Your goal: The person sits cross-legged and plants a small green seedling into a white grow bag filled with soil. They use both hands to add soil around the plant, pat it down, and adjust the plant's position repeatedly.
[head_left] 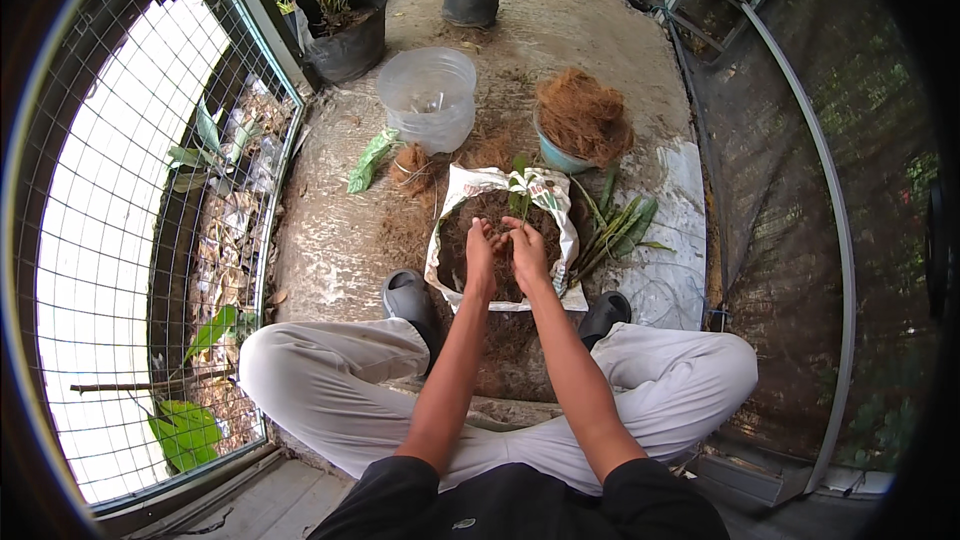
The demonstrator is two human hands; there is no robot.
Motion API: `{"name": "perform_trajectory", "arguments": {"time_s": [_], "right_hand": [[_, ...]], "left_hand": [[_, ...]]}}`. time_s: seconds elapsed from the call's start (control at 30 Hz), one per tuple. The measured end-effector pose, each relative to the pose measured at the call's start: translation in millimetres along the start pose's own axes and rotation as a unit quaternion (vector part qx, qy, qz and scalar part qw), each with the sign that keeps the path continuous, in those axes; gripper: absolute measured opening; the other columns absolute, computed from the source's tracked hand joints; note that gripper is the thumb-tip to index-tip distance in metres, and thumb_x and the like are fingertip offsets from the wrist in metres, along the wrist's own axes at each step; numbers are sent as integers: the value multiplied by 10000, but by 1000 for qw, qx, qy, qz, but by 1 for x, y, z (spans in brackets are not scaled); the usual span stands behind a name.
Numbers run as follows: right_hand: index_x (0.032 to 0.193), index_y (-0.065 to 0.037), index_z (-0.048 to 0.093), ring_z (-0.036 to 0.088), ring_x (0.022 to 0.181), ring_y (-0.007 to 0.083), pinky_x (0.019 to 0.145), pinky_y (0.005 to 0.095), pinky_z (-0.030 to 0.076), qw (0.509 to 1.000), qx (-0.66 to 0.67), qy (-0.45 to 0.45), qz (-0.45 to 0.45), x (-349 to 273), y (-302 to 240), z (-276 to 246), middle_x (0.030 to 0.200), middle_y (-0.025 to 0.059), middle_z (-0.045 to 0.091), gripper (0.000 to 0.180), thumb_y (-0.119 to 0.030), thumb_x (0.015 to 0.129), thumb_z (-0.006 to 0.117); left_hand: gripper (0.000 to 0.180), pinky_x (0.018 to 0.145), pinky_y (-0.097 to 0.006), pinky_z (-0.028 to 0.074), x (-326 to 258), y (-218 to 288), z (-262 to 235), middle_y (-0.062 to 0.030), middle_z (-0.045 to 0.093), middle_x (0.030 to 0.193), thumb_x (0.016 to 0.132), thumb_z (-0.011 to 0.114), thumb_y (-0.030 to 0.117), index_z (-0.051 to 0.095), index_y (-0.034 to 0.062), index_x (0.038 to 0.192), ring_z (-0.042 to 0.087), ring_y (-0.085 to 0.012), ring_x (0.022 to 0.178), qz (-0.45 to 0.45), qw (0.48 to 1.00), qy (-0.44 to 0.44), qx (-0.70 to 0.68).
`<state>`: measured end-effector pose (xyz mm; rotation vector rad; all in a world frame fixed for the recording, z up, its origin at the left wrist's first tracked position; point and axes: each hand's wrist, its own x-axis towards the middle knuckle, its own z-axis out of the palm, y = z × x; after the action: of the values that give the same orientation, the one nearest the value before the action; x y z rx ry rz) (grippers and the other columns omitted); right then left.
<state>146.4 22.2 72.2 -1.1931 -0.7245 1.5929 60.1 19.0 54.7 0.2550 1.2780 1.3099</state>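
Both my hands are over the mouth of a white sack with its rim rolled down, holding brown fibrous potting material. My right hand pinches a small green leafy cutting low on its stem, and the leaves stand up above the fingers. Close beside it, my left hand has its fingers curled inward toward the stem's base. What those left fingers hold, if anything, is too small to make out.
Behind the sack stand a clear plastic tub and a teal pot heaped with coconut fibre. A fibre ball with a pale leaf lies left; strappy cut plants lie right. Black potted plants stand farther off; wire mesh borders the left.
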Motion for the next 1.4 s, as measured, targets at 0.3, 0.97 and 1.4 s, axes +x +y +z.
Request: {"name": "perform_trajectory", "arguments": {"time_s": [0.3, 0.97, 1.4], "right_hand": [[1224, -32, 537, 519, 1131, 360, 953, 409, 407, 944, -283, -13, -168, -8, 53, 17, 1199, 175, 568, 341, -134, 932, 394], [1463, -99, 108, 131, 1360, 402, 1063, 572, 125, 838, -469, 202, -194, -35, 7, 32, 1474, 232, 134, 692, -517, 947, 300], [1213, -61, 505, 528, 1019, 208, 872, 369, 403, 959, -114, 258, -41, 28, -3, -84, 1086, 99, 594, 503, -470, 968, 345]], "left_hand": [[640, 717, -308, 500, 14, -11, -12, -120, 586, 1042, 917, 354, 605, 499, 49, 1198, 595, -200, 859, -77, 985, -49, -146], [564, 532, -280, 405, -3, -18, -10, 5, 527, 602, 881, 484, 595, 580, 57, 740, 477, -104, 558, -16, 994, 15, 104], [603, 359, -261, 117, 2, 21, -29, 47, 217, 463, 832, 472, 674, 336, 154, 558, 171, -103, 364, -89, 949, 67, -294]]}}
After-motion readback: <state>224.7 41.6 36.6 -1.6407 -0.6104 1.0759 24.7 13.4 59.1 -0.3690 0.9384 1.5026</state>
